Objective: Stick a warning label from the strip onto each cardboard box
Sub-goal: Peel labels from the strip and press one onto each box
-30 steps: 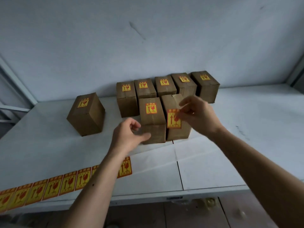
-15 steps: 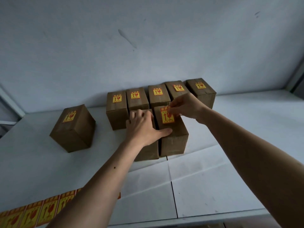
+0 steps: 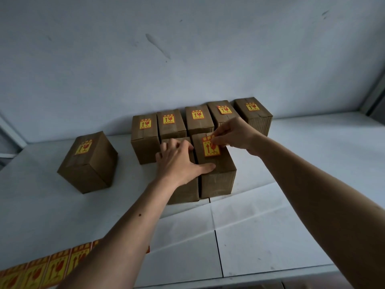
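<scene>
1. So, the white counter (image 3: 312, 163) carries eight cardboard boxes, most of them bunched toward its back edge.
2. Back row (image 3: 200, 119) of five boxes against the wall: every one shows a yellow-and-red label on top, so those look done.
3. Lone box (image 3: 88, 161) toward the left side, well apart from the rest, is labelled too.
4. Front right box (image 3: 214, 165) is the one in hand. Its label (image 3: 210, 148) sits on the top face, not fully smoothed I'd guess.
5. Front left box (image 3: 181, 180) is mostly under the left hand (image 3: 177, 161), so can't tell if it has a label.
6. Left hand lies flat, fingers spread across both front boxes, thumb on the right one, bracing them.
7. Right hand (image 3: 233, 133) has its fingers pressed together in a pinch on the label's top right corner.
8. Strip (image 3: 41, 272) of spare labels lies along the counter's front left edge, plenty left.
</scene>
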`<state>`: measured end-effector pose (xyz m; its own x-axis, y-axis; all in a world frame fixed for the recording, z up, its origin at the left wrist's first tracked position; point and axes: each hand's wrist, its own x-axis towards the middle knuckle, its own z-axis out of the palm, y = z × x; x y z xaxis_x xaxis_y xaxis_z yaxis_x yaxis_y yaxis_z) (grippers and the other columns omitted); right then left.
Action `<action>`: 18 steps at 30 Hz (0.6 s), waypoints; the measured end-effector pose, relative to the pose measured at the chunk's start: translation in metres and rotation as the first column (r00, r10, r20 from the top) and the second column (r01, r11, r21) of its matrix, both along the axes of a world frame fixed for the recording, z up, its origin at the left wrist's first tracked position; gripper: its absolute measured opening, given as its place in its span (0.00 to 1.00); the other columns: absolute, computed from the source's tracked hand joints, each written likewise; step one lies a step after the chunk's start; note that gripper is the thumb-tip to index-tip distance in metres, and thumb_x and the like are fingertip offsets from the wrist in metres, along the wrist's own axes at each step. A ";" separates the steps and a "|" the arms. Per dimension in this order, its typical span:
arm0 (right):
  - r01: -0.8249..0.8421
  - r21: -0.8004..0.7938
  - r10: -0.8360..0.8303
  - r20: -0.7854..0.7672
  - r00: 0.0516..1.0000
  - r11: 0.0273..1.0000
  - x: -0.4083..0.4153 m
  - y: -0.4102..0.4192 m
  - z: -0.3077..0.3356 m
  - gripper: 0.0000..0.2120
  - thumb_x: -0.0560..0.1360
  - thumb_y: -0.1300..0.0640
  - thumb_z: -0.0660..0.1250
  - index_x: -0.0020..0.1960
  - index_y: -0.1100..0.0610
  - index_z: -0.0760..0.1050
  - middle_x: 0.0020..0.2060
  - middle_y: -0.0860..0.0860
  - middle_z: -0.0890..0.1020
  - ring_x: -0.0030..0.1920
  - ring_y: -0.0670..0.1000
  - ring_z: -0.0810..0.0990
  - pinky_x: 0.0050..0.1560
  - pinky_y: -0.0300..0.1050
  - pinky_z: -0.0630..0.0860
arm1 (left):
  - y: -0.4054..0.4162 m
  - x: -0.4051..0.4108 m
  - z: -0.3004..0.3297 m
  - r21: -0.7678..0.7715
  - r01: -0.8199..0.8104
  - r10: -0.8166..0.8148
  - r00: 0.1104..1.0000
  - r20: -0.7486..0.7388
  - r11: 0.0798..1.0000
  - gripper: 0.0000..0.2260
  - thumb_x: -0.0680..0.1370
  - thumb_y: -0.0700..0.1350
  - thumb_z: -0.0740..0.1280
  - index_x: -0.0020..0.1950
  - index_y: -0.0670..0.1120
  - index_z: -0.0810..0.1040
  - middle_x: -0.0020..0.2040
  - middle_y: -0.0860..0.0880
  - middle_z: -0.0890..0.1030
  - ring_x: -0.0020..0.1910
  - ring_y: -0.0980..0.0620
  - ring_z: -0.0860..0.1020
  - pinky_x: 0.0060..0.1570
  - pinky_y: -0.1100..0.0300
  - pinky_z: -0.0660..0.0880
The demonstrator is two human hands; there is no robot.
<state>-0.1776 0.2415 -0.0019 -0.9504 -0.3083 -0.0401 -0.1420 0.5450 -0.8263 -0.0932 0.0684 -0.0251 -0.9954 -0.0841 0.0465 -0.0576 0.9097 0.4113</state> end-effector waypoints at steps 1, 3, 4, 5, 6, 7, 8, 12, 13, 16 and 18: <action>0.004 0.014 -0.004 -0.011 1.000 1.000 0.000 -0.001 -0.001 0.10 0.72 0.61 0.72 0.53 0.61 0.81 0.46 0.53 0.83 0.43 0.47 0.83 0.39 0.35 0.78 | 0.000 0.000 0.000 0.000 0.000 0.000 1.000 0.002 1.000 0.35 0.66 0.69 0.69 0.67 0.52 0.69 0.71 0.47 0.64 0.72 0.45 0.57 0.69 0.45 0.57; 0.012 0.049 -0.010 -0.050 0.999 0.999 0.000 -0.003 -0.003 0.10 0.72 0.60 0.72 0.53 0.60 0.81 0.47 0.52 0.83 0.45 0.47 0.82 0.42 0.36 0.78 | 0.000 -0.001 0.001 0.004 0.002 -0.002 1.000 0.001 1.000 0.35 0.66 0.69 0.70 0.67 0.52 0.69 0.71 0.47 0.64 0.72 0.45 0.57 0.69 0.46 0.57; 0.017 0.063 -0.012 -0.073 0.997 0.998 0.001 -0.004 -0.004 0.10 0.72 0.60 0.72 0.53 0.60 0.81 0.47 0.52 0.83 0.45 0.47 0.82 0.42 0.36 0.78 | -0.001 -0.001 0.001 0.006 0.003 -0.003 1.000 0.000 1.000 0.35 0.66 0.69 0.70 0.67 0.52 0.69 0.71 0.48 0.64 0.72 0.44 0.57 0.69 0.45 0.57; 0.022 0.070 -0.015 -0.096 0.995 0.997 0.002 -0.004 -0.006 0.10 0.72 0.60 0.72 0.53 0.59 0.81 0.48 0.52 0.82 0.46 0.47 0.82 0.42 0.37 0.78 | -0.001 -0.001 0.001 0.008 0.005 -0.005 1.000 0.003 1.000 0.35 0.66 0.69 0.70 0.66 0.52 0.69 0.71 0.47 0.64 0.73 0.44 0.57 0.69 0.45 0.57; 0.027 0.075 -0.018 -0.119 0.993 0.997 0.003 -0.005 -0.007 0.10 0.72 0.60 0.73 0.53 0.59 0.81 0.48 0.52 0.82 0.47 0.47 0.81 0.43 0.37 0.78 | -0.001 -0.002 0.000 0.008 0.009 -0.009 1.000 0.008 1.000 0.35 0.66 0.68 0.70 0.66 0.52 0.69 0.71 0.47 0.64 0.73 0.44 0.56 0.69 0.45 0.57; 0.030 0.082 -0.018 -0.142 0.990 0.996 0.005 -0.005 -0.008 0.11 0.71 0.59 0.73 0.53 0.58 0.81 0.48 0.52 0.82 0.47 0.47 0.81 0.43 0.37 0.78 | -0.001 -0.003 0.000 0.006 0.010 -0.010 1.000 0.017 1.000 0.34 0.66 0.69 0.69 0.66 0.52 0.69 0.71 0.47 0.64 0.73 0.44 0.56 0.69 0.45 0.57; 0.033 0.092 -0.017 -0.166 0.986 0.995 0.006 -0.005 -0.008 0.12 0.71 0.59 0.74 0.54 0.58 0.81 0.48 0.51 0.82 0.47 0.47 0.81 0.43 0.36 0.78 | 0.000 -0.004 -0.001 0.004 0.007 -0.007 1.000 0.026 1.000 0.34 0.66 0.69 0.68 0.66 0.52 0.69 0.71 0.47 0.64 0.73 0.44 0.57 0.69 0.45 0.56; 0.039 0.107 -0.012 -0.237 0.971 0.993 0.011 -0.008 -0.009 0.13 0.69 0.57 0.75 0.53 0.59 0.81 0.47 0.52 0.83 0.46 0.47 0.82 0.44 0.37 0.80 | 0.004 -0.011 -0.001 0.070 -0.076 0.076 0.997 0.000 0.995 0.28 0.73 0.70 0.58 0.61 0.51 0.72 0.69 0.46 0.67 0.72 0.43 0.60 0.68 0.43 0.57; 0.042 0.104 -0.016 -0.243 0.970 0.994 0.012 -0.008 -0.008 0.14 0.69 0.57 0.75 0.53 0.60 0.81 0.47 0.52 0.83 0.46 0.48 0.82 0.44 0.38 0.80 | 0.005 -0.013 -0.001 0.062 -0.096 0.098 0.995 -0.027 0.993 0.26 0.74 0.69 0.57 0.60 0.51 0.73 0.68 0.45 0.69 0.71 0.42 0.61 0.67 0.44 0.58; 0.067 0.111 -0.036 -0.259 0.965 0.992 0.011 -0.008 -0.010 0.14 0.68 0.57 0.76 0.52 0.59 0.82 0.47 0.52 0.84 0.46 0.47 0.82 0.43 0.37 0.80 | 0.009 -0.016 -0.006 -0.038 -0.114 0.110 0.989 -0.101 0.993 0.24 0.74 0.67 0.61 0.59 0.49 0.73 0.65 0.45 0.72 0.68 0.42 0.64 0.63 0.46 0.62; 0.098 0.102 -0.067 -0.272 0.960 0.990 0.009 -0.008 -0.013 0.15 0.66 0.56 0.78 0.52 0.58 0.82 0.47 0.52 0.84 0.46 0.47 0.82 0.41 0.36 0.79 | 0.009 -0.017 -0.009 -0.051 -0.115 0.108 0.988 -0.110 0.992 0.25 0.72 0.67 0.64 0.58 0.50 0.72 0.65 0.45 0.71 0.68 0.42 0.65 0.62 0.46 0.63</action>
<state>-0.1688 0.2333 -0.0153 -0.9532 -0.2363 0.1889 -0.2997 0.6521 -0.6964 -0.1105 0.0769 -0.0337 -0.9690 -0.1885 0.1599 -0.1186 0.9221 0.3683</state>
